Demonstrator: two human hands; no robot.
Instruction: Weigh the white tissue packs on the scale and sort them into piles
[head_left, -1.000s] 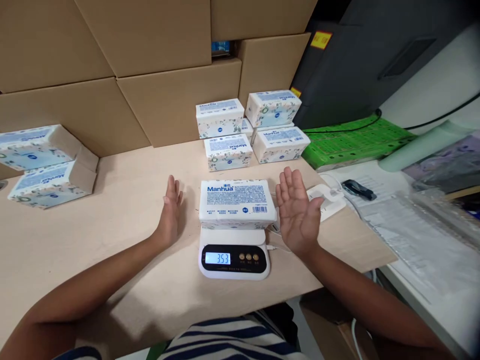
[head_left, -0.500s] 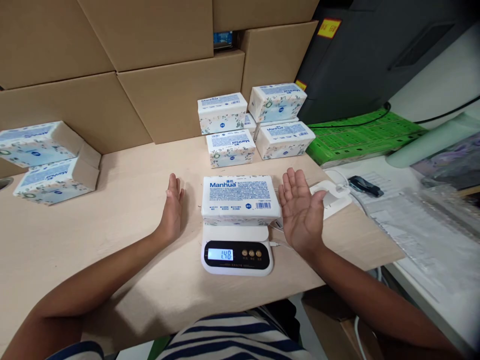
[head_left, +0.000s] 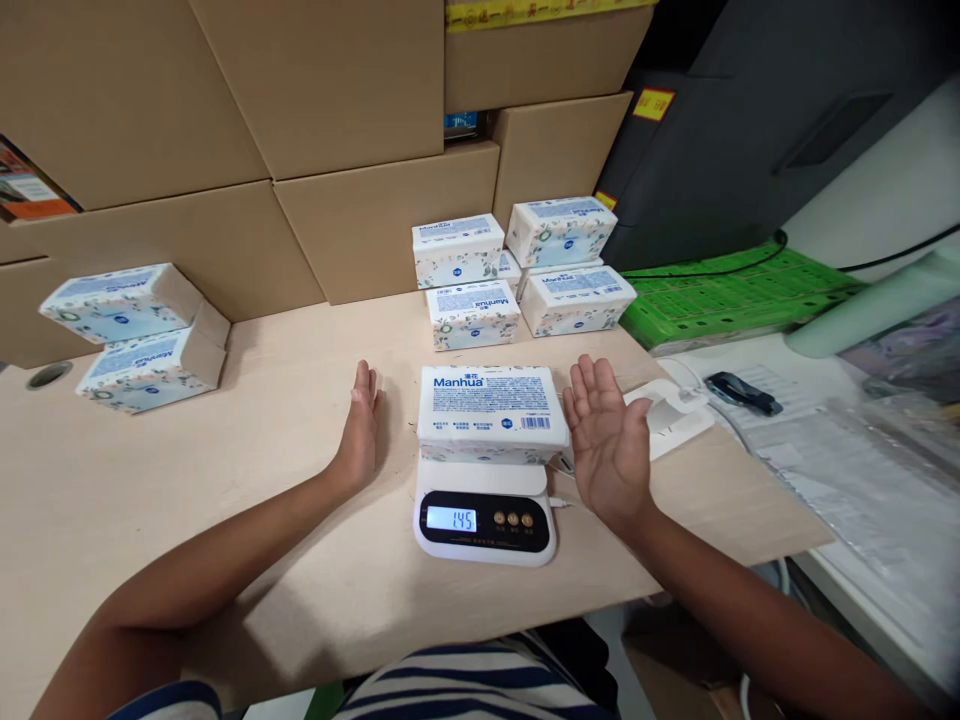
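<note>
A white Manhua tissue pack [head_left: 491, 410] lies on a small white scale [head_left: 485, 510] whose display reads 145. My left hand [head_left: 361, 428] stands edge-on on the table just left of the pack, fingers straight and open, not touching it. My right hand [head_left: 609, 447] hovers to the right of the pack, palm up and turned toward it, fingers spread, holding nothing.
Several more tissue packs [head_left: 525, 270] are stacked behind the scale, and two [head_left: 135, 335] sit at the far left. Cardboard boxes [head_left: 337, 130] wall the back. A green mat [head_left: 720, 295], a white device [head_left: 671, 410] and plastic sheets [head_left: 847, 460] lie to the right.
The scale reading has dropped from 353 through 148 to 145. Both hands stay open beside the pack, almost unmoved; the camera has tilted up a little.
</note>
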